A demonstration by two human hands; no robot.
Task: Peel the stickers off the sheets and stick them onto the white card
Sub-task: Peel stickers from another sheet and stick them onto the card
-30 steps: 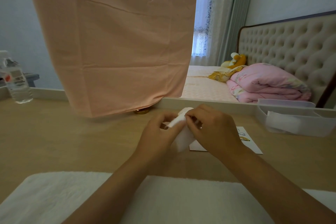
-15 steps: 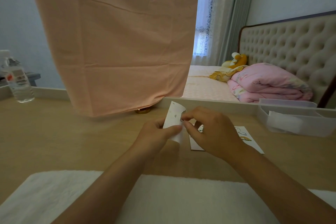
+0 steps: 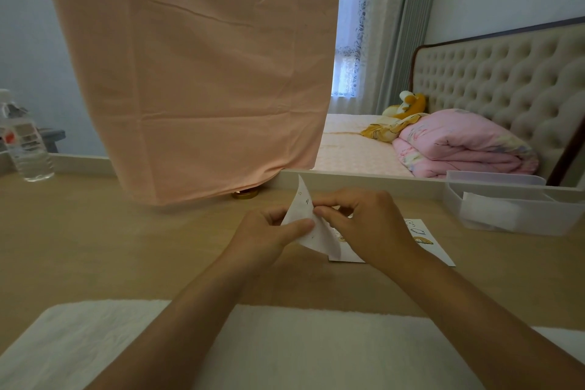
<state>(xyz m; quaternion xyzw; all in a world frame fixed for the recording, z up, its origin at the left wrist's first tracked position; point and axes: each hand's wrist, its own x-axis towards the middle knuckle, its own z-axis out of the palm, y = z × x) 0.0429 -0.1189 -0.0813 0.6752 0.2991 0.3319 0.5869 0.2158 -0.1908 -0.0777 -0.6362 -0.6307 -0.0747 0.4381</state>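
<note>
in the head view our left hand pinches the bent sticker sheet above the tabletop, our right hand pinching its edge. the white card lies flat beneath them; we cannot read the sheet's print or the bottle label.

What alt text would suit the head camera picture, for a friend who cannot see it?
A person's left hand holds a small white sticker sheet over a wooden table while the right hand pinches its edge. A white card bearing a few stickers lies on the table behind the right hand. A peach cloth hangs beyond.
</note>
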